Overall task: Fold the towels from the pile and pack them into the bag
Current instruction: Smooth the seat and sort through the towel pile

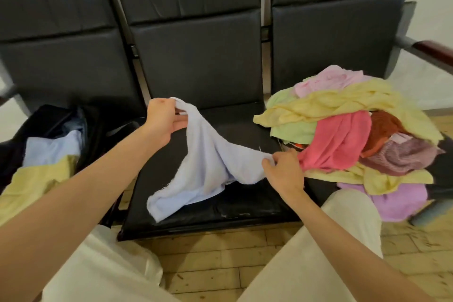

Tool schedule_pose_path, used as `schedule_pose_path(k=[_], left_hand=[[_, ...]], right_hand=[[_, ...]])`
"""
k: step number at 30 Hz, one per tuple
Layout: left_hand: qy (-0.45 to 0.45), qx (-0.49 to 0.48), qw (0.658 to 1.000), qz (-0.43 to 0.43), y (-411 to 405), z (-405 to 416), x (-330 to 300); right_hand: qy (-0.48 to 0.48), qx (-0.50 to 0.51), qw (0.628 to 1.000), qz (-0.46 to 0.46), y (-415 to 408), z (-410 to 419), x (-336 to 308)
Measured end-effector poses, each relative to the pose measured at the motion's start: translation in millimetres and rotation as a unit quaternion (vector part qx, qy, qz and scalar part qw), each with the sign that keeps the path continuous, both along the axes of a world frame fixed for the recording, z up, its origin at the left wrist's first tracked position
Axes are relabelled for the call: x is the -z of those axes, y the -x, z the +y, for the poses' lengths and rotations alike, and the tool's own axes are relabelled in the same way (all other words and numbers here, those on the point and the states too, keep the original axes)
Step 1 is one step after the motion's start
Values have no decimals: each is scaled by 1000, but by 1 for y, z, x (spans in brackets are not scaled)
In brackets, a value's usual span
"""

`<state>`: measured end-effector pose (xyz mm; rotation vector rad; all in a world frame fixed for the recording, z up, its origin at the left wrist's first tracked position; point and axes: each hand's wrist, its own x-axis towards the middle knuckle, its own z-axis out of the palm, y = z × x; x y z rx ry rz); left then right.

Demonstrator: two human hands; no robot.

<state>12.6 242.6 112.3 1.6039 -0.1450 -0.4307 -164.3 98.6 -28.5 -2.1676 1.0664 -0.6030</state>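
Spreading lavender towel over middle seat: left hand pinches far corner, right hand grips near-right edge, likely hunting corners. Pile right, bag left.

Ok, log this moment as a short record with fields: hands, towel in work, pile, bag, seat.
left hand: pinches the top corner of the pale lilac towel, raised
right hand: grips the towel's other edge, beside the pile
towel state: unfolded, its lower end on the middle seat
pile: loose mixed towels on the right seat
bag: dark, open, on the left seat, with a blue and a yellow towel inside
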Motion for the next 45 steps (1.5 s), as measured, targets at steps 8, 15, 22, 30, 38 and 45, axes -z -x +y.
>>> schedule_pose_path(k=[8, 15, 22, 30, 38, 45], left_hand=[[6, 48, 998, 33, 8, 14, 11], [79, 80, 992, 53, -3, 36, -5], [178, 70, 975, 114, -5, 58, -11], [288, -38, 951, 102, -30, 87, -22], [165, -189, 964, 84, -37, 91, 16], [0, -62, 988, 138, -37, 101, 77]], right_hand=[[-23, -197, 977, -81, -13, 44, -2], [-53, -203, 977, 21, -63, 96, 25], [-94, -158, 982, -45, -106, 121, 27], [-170, -98, 955, -220, -99, 95, -7], [-34, -84, 987, -133, -101, 28, -31], [99, -132, 986, 25, -104, 11, 5]])
